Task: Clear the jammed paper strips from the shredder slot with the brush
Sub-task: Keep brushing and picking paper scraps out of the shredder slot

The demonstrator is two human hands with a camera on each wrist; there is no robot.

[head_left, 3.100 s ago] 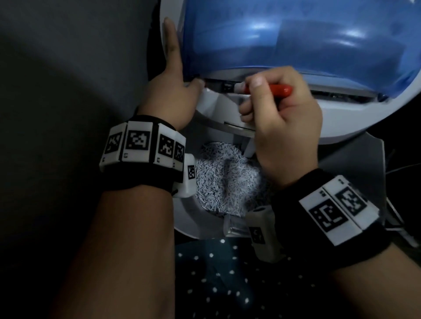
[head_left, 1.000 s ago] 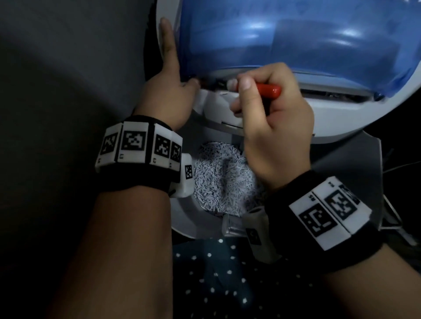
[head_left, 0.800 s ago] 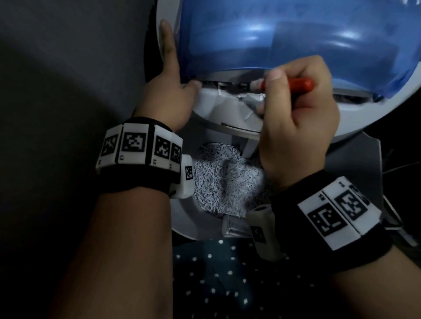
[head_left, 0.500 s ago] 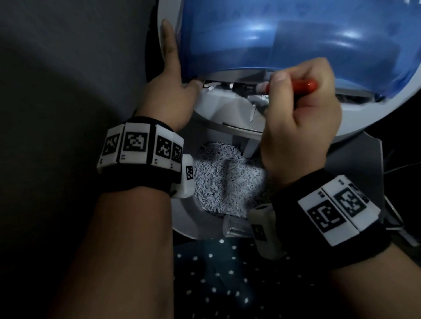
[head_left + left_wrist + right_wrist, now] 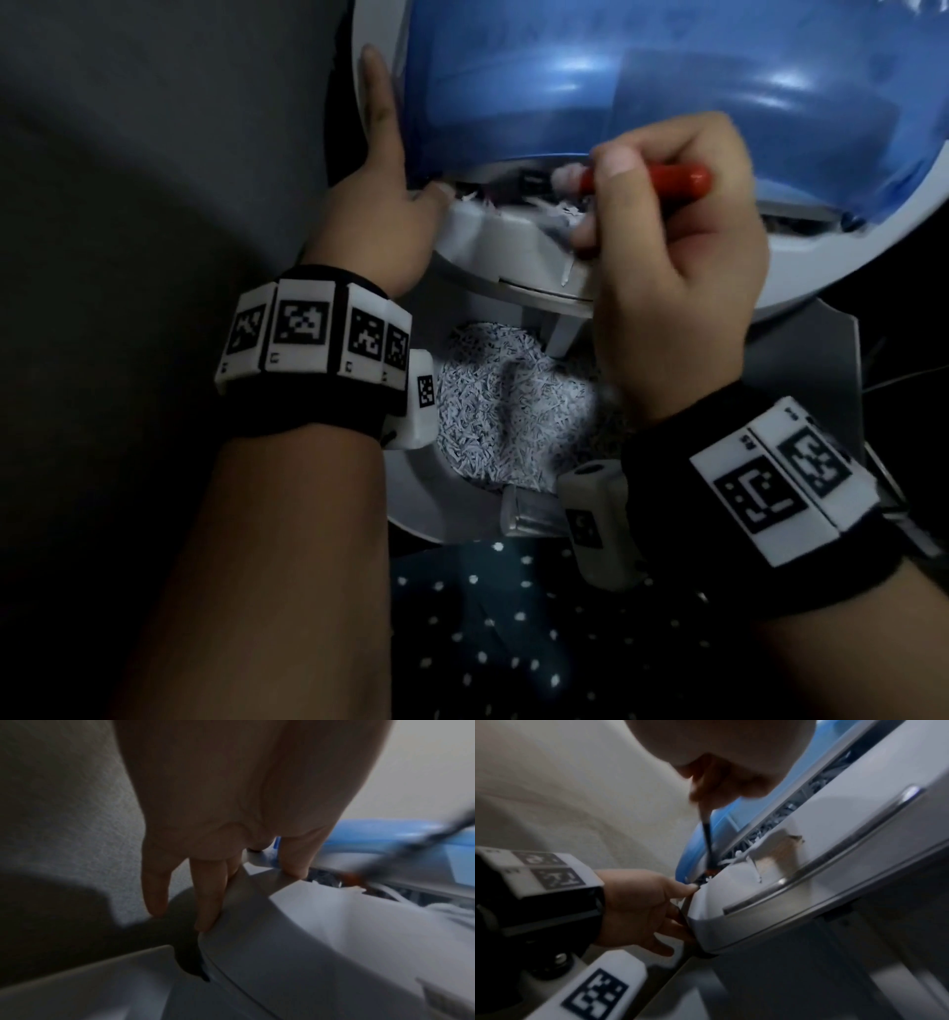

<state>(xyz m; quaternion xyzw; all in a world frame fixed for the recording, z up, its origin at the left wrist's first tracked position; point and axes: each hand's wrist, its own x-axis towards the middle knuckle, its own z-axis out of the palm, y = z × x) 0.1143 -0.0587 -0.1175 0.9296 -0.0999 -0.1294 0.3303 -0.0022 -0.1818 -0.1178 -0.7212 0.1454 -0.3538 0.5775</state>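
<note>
- Shredder [image 5: 513, 252]: white body, blue lid [image 5: 667, 77] above the slot [image 5: 513, 192]
- Right hand [image 5: 678, 246]: fingers curled round the red brush [image 5: 662, 181], thumb on top; the handle lies along the slot, right of centre
- Brush tip, seen from the right wrist, sits in the slot at its left end, just beside the left thumb
- Paper strips [image 5: 482, 203]: torn white bits stick out of the slot, left of the brush
- Left hand [image 5: 380, 226]: fingers straight, flat against the shredder's left side, thumb tip at the slot's left end
- Shreds [image 5: 503, 411]: loose pile in the bin below the shredder
</note>
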